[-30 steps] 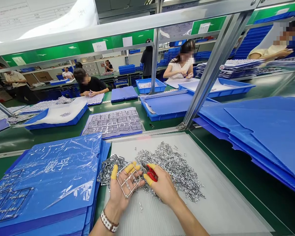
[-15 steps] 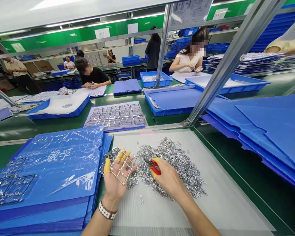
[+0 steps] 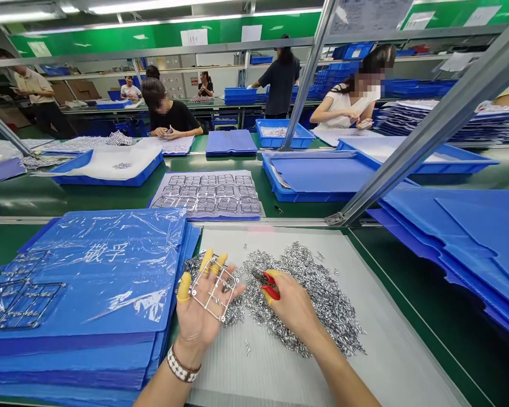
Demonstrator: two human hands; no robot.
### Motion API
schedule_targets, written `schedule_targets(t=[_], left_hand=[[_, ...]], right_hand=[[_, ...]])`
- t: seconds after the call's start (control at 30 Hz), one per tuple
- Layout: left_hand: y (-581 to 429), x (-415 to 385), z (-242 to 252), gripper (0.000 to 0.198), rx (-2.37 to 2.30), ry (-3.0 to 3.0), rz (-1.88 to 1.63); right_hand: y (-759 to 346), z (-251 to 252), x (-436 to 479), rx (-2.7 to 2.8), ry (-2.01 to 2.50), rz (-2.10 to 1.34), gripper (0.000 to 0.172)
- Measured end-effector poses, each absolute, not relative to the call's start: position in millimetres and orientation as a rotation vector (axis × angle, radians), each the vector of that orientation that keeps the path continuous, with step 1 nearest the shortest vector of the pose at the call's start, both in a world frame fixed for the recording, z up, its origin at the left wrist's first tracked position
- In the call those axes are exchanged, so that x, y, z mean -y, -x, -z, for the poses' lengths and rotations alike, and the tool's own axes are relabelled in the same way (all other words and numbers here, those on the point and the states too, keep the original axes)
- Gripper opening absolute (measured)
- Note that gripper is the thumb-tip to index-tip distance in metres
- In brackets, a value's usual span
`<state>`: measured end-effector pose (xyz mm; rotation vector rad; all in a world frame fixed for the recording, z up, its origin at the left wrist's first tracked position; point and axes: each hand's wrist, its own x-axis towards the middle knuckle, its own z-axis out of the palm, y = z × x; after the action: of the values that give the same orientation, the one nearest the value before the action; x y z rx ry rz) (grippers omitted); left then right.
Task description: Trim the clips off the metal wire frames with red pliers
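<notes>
My left hand (image 3: 198,325) is palm up, with a silvery sprue frame (image 3: 215,289) held across its palm and fingers. Yellow finger cots cover several of its fingertips. Red-handled nippers (image 3: 271,288) sit in my right hand (image 3: 294,305), gripped between thumb and fingers over the heap. Their jaws point left, toward the frame but apart from it. Beneath them spreads a heap of small shiny metallic-looking pieces (image 3: 322,305) on a whitish sheet (image 3: 288,379). More dark frames (image 3: 195,262) lie behind my left hand, partly hidden by it.
Blue sheets (image 3: 123,305) under clear film are stacked at left, with several frames (image 3: 27,299) on top. Ahead lies a board with rows of frames (image 3: 207,195). Blue trays (image 3: 318,195) stand beyond a slanting metal post (image 3: 407,124). Other blue sheets (image 3: 462,243) overhang at right. Co-workers sit opposite.
The camera view has shifted, so the background sits further right. Both hands keep nearly the same places, still with the frame and the nippers. The nippers' jaws now show less clearly against the heap.
</notes>
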<state>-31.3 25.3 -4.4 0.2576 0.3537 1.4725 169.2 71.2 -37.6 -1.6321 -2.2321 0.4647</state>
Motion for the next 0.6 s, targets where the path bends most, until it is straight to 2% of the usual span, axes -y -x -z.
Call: schedule_targets(t=[0.23,0.6], left_hand=[[39,-24,-3,0.051,-0.383,-0.221,-1.598],[47,-21,-14,0.071,-0.303,-0.105,-1.638]], right_hand=[[-144,31,-84,2.477,1.543,-0.506,0.037],[-135,32,-87,2.568,1.605,-0.526,0.039]])
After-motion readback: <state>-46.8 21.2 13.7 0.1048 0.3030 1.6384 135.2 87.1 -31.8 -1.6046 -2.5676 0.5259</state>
